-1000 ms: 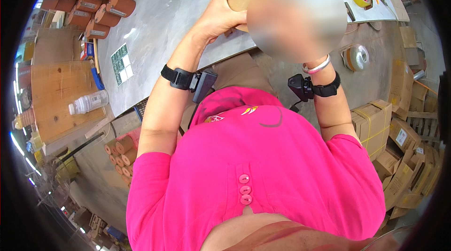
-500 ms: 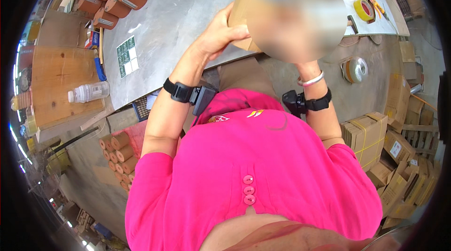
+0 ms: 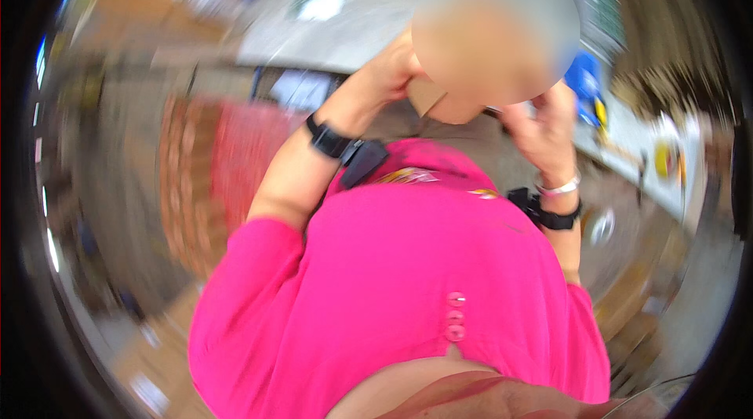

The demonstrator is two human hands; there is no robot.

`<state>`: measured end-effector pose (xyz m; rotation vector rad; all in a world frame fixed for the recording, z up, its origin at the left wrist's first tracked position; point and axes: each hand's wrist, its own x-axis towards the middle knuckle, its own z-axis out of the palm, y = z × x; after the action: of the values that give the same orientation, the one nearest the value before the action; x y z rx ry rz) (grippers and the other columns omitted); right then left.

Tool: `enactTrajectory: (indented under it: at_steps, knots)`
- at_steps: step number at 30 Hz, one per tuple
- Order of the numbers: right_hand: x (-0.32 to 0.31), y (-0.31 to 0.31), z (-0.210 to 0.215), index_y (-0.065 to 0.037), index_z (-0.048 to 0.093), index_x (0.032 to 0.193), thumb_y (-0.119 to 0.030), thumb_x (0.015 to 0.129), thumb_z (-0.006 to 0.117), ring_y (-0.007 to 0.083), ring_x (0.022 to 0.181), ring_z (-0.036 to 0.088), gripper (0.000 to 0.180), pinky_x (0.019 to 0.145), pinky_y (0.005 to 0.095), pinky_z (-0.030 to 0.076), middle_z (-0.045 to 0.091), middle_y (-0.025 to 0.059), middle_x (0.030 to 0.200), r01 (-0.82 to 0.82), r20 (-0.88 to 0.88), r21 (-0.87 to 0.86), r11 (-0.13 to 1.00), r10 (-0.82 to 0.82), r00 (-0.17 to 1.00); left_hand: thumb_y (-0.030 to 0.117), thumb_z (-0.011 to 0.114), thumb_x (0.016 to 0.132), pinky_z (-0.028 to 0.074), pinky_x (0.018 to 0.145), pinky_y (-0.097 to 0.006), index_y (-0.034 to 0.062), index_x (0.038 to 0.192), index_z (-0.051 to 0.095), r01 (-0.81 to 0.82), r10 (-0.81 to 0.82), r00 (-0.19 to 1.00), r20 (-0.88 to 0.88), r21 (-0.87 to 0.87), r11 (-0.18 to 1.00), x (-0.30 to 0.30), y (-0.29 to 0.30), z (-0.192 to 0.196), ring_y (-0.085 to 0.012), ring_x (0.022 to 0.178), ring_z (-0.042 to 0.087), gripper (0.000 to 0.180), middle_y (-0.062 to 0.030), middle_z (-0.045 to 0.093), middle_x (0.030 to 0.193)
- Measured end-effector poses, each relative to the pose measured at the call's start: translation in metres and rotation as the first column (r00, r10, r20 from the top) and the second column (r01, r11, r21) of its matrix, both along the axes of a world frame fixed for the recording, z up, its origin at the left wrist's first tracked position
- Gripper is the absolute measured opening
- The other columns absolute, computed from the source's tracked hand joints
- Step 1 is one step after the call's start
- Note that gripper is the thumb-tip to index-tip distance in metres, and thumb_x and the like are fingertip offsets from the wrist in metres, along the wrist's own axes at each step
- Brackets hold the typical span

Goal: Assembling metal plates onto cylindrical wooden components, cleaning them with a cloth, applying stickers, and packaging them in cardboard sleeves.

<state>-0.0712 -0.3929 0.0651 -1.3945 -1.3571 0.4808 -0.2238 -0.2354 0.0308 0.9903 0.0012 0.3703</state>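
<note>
Left grip (image 3: 392,66) clasps cardboard (image 3: 426,95), right grip (image 3: 549,130) unclear, near grey table (image 3: 286,44) in cluttered room (image 3: 125,137).

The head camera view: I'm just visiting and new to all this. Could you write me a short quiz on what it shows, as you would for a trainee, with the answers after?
1. True or false: the silver bracelet is worn on the wrist of the right hand.
2. How many buttons show on the pink shirt? A) two B) three C) five
3. Fill the gap: the brown cardboard piece shows right beside the person's ____ hand.

Key:
1. True.
2. B.
3. Left: it shows beside the left hand, though the full grip is hidden.
</note>
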Motion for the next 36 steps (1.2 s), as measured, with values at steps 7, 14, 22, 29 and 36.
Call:
enactTrajectory:
  at_steps: [7,14,22,29,36]
  knots:
    - [-0.015,0.020,-0.062,0.000,0.045,0.142,0.000,0.093,0.061,0.0177,0.100,0.066,0.052,0.089,0.0297,0.051,0.064,0.0159,0.122,-0.158,-0.074,-0.311,0.937,0.141,0.987,0.049,0.062,0.088,0.046,0.100,-0.055,0.0042,0.141,0.043,-0.476,0.406,0.878,-0.253,-0.548,0.688,-0.128,-0.003,-0.066,-0.0386,0.116,0.059,0.072,-0.0208,0.058,0.128]
    - [0.016,0.045,-0.108,0.001,0.051,0.137,-0.010,0.099,0.058,0.0151,0.091,0.065,0.040,0.083,0.0270,0.052,0.067,0.0118,0.113,-0.115,-0.018,-0.424,0.898,0.119,0.993,0.048,0.057,0.089,0.039,0.105,-0.058,0.0102,0.142,0.043,-0.804,0.739,0.380,-0.556,-0.593,-0.032,-0.317,-0.064,-0.132,-0.0369,0.123,0.051,0.066,-0.0188,0.050,0.138]
    - [0.020,0.063,-0.118,0.001,0.061,0.125,-0.013,0.095,0.064,0.0077,0.073,0.051,0.033,0.065,0.0215,0.044,0.061,0.0007,0.089,0.057,0.331,-0.466,0.883,0.114,0.937,0.047,0.058,0.090,0.048,0.097,-0.054,0.0101,0.137,0.048,-0.670,0.770,0.139,-0.623,-0.631,-0.390,-0.459,-0.037,-0.214,-0.0363,0.120,0.051,0.060,-0.0170,0.050,0.135]
    - [0.004,0.067,-0.112,0.002,0.062,0.121,-0.014,0.095,0.065,0.0063,0.065,0.043,0.031,0.057,0.0222,0.038,0.051,-0.0034,0.078,0.107,0.415,-0.430,0.897,0.091,0.905,0.051,0.051,0.093,0.053,0.089,-0.055,0.0104,0.128,0.053,-0.571,0.721,0.009,-0.693,-0.596,-0.566,-0.527,0.003,-0.256,-0.0395,0.111,0.055,0.054,-0.0182,0.055,0.127]
    - [0.000,0.068,-0.115,-0.002,0.058,0.117,-0.012,0.095,0.064,0.0054,0.061,0.041,0.025,0.053,0.0222,0.036,0.048,-0.0034,0.074,0.151,0.385,-0.457,0.877,0.042,0.922,0.049,0.034,0.098,0.053,0.089,-0.056,0.0065,0.136,0.045,-0.392,0.730,0.046,-0.682,-0.684,-0.615,-0.566,0.016,-0.289,-0.0422,0.118,0.051,0.058,-0.0204,0.046,0.136]
